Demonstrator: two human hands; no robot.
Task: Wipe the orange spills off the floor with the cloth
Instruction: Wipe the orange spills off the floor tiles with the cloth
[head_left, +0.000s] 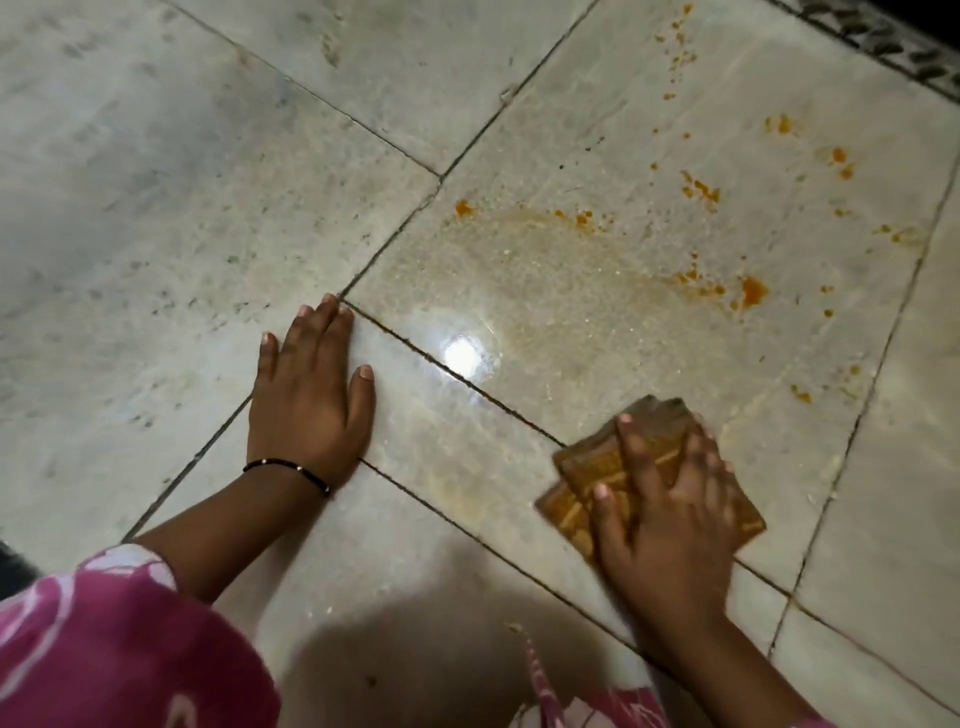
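Orange spills (752, 291) dotted the pale marble-look tiled floor (156, 208). Left of the folded brown-and-orange checked cloth (587, 470), I kept my left hand (309, 400) flat, empty, fingers spread, probably bracing. My right hand (670, 514) pressed open-palmed on the cloth, spills beyond it unwiped.

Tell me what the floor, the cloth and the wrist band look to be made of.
Floor: polished stone or ceramic tile, likely; glossy glare, dark grout lines.
Cloth: folded woven fabric, brown with orange stripes, looks stained.
Wrist band: thin dark thread or cord with small beads; too small to tell.
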